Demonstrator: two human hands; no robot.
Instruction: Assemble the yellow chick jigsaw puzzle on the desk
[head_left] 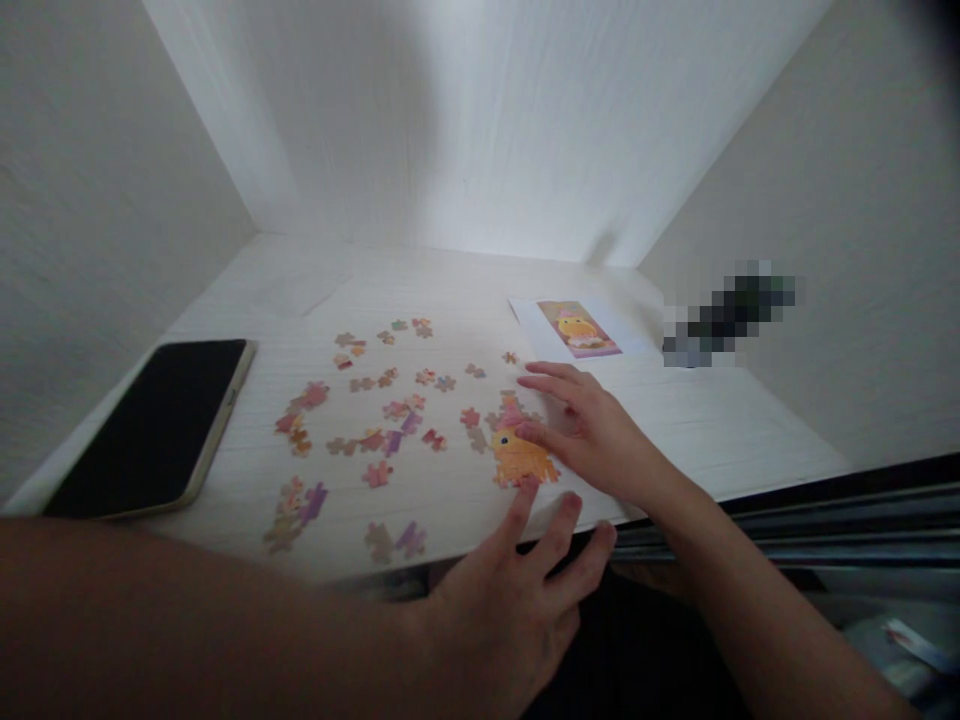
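Head view: the white desk (750, 425) fills the alcove, walled on three sides, and carries everything noted here. At its left edge lies a dark phone (154, 425), face up, well apart from my hands. Toward the back right lies a reference picture (577, 328) showing a yellow figure on pink, flat on the surface, just beyond my right hand.

My left hand (517, 600) comes in across the near edge of the desk, fingers spread and extended, closed on nothing; its index fingertip touches the near edge of the joined puzzle section (517, 458). My right hand (596, 430) lies flat on the desk, fingers straight and loosely parted, gripping nothing; its fingers rest against the right side of that section, the lowest finger on its upper part.

The joined section, orange with a pink top, sits between the two hands near the front edge. Loose puzzle pieces (375, 420) are scattered flat to its left, between it and the phone, none touched by either hand.
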